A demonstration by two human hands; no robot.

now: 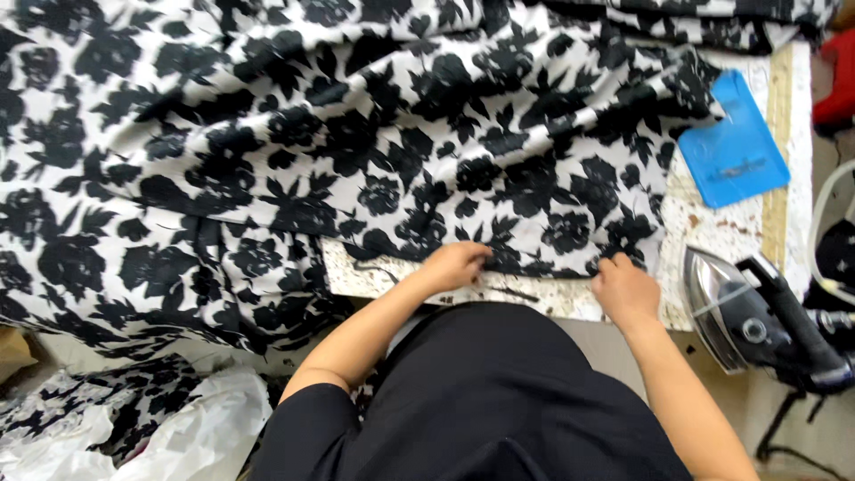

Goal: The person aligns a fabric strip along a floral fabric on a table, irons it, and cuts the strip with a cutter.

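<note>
A large white fabric with a black flower print [356,134] lies spread over a speckled ironing table [712,223]. My left hand [456,264] pinches the fabric's near hem at the table's front edge. About a hand's width to the right, my right hand [625,289] grips the same hem. The hem runs straight between the two hands. Both arms reach out from my black top.
A steam iron [739,307] stands on its heel at the table's right front corner. A blue flat plastic board [735,147] lies at the far right. More printed fabric and a white plastic bag [191,436] sit on the floor at the lower left.
</note>
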